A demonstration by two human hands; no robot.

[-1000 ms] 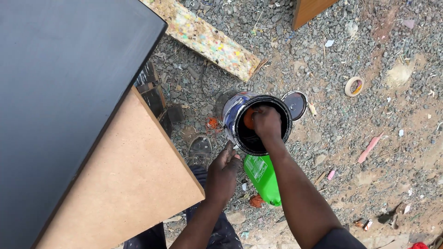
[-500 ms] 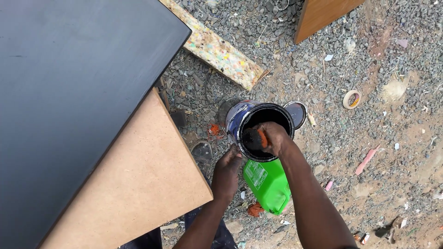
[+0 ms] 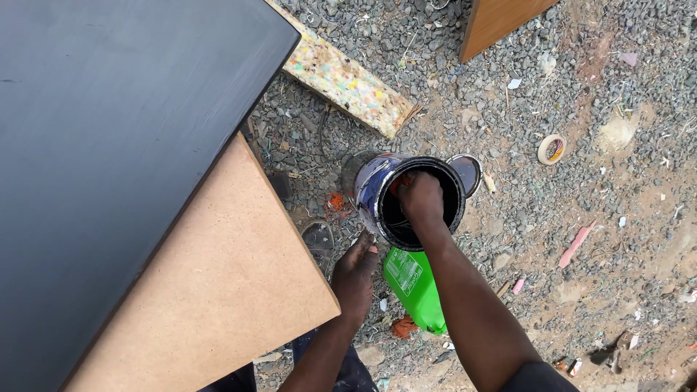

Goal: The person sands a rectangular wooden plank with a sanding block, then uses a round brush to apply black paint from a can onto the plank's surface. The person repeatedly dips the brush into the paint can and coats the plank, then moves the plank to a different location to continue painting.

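Observation:
A tin paint can (image 3: 374, 190) with dark paint inside stands tilted on the gravel. My right hand (image 3: 421, 199) reaches down into its mouth, closed on something orange that shows only in part. My left hand (image 3: 356, 272) holds the can's near rim and side, steadying it. The can's round lid (image 3: 467, 174) lies on the ground just right of the can.
A black-painted board (image 3: 123, 131) and a bare brown board (image 3: 218, 290) fill the left. A green plastic container (image 3: 417, 287) lies below the can. A foam strip (image 3: 348, 83), a tape roll (image 3: 552, 149) and a wooden panel (image 3: 494, 22) lie on the gravel.
My right hand has stayed inside the can, shifting slightly within it. The view has drifted a little; the left hand keeps its grip on the can.

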